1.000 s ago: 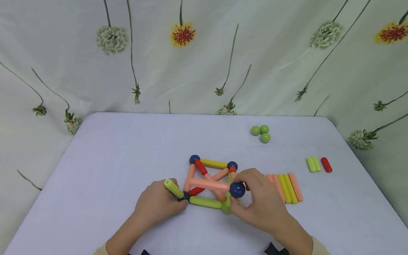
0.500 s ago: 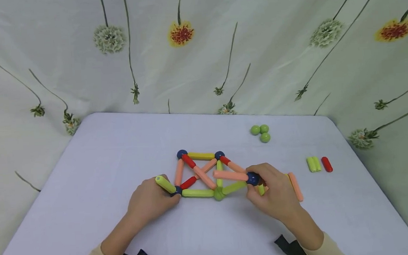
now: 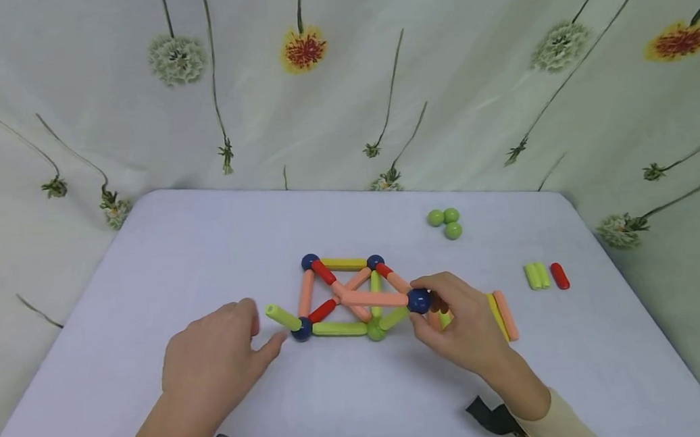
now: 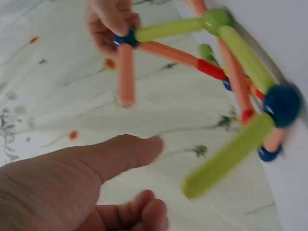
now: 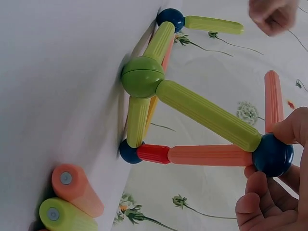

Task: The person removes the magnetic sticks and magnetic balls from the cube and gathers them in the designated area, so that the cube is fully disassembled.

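Note:
A frame of magnetic sticks and balls lies on the table. My right hand (image 3: 464,325) pinches its raised dark blue ball (image 3: 419,301). From that ball a salmon stick (image 3: 374,299) juts out with a free end. In the right wrist view, a lime stick (image 5: 209,114) and a red-and-salmon pair run from the held ball down to the green ball (image 5: 142,77) and a lower blue ball (image 5: 130,152). My left hand (image 3: 213,350) is off the frame, thumb extended, holding nothing. Nearest to it are the left blue ball (image 3: 301,330) and its upward-slanting lime stick (image 3: 282,316).
Three green balls (image 3: 452,231) sit at the back right. A row of sticks (image 3: 506,316) lies beside my right hand, partly hidden by it. Farther right are two short lime sticks (image 3: 537,276) and a short red stick (image 3: 560,276). A flowered cloth (image 3: 340,77) hangs behind the table.
My left hand has let go of the left blue ball and drawn back left. My right hand has moved the held ball right, then slightly back left; the frame has shifted left.

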`<state>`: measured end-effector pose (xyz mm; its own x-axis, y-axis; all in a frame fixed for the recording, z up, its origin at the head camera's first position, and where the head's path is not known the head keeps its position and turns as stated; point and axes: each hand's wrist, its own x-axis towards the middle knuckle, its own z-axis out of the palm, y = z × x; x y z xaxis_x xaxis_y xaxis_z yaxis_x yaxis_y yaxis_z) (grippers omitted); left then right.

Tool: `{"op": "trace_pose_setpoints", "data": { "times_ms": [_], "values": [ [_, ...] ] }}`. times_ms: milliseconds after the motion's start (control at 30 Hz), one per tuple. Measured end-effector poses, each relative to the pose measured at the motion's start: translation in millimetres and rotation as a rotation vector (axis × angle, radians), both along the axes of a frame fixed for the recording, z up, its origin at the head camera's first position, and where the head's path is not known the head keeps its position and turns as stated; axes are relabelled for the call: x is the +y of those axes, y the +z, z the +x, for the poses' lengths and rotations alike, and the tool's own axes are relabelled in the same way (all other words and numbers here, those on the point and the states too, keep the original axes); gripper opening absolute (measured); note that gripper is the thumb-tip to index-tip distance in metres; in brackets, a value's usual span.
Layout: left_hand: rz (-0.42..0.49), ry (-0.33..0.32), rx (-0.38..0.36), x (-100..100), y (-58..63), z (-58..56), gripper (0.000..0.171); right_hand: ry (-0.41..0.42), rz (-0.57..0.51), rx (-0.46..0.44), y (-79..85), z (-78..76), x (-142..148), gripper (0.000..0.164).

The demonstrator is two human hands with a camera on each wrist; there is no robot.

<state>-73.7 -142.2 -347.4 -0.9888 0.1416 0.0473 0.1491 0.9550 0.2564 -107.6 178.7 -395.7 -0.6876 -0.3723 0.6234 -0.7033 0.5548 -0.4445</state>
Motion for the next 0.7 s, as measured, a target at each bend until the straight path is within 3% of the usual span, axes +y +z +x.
{"op": "trace_pose_setpoints", "data": {
  "times_ms": [100,167,233,333,400,533,700],
  "values": [
    [0.147,-0.245,0.27,25.3,10.8,2.0,0.026,0.015,-0.008,-0.003,0.7,-1.8,0.0,0.036],
    [0.191,-0.419,0.407,42.6,9.5,-5.5,0.026,0.028,-0.011,-0.028,1.0,-3.3,-1.1,0.036],
    [0.19,-0.534,0.501,56.7,4.7,-17.4,0.032,0.048,-0.018,-0.036,-0.3,-5.9,-4.1,0.038],
    [0.116,-0.568,0.542,69.8,-3.8,-33.1,0.034,0.067,-0.009,-0.05,-0.7,-8.0,-11.3,0.039],
    [0.086,-0.569,0.521,73.5,-8.9,-39.6,0.033,0.073,0.007,-0.043,-0.6,-8.1,-15.6,0.039],
    [0.047,-0.578,0.475,76.0,-15.1,-45.1,0.028,0.072,0.057,-0.048,3.0,-6.3,-18.9,0.039],
    [-0.003,-0.594,0.521,76.4,-14.7,-48.2,0.021,0.075,0.107,-0.003,8.1,-7.9,-19.8,0.038]
  ]
}}
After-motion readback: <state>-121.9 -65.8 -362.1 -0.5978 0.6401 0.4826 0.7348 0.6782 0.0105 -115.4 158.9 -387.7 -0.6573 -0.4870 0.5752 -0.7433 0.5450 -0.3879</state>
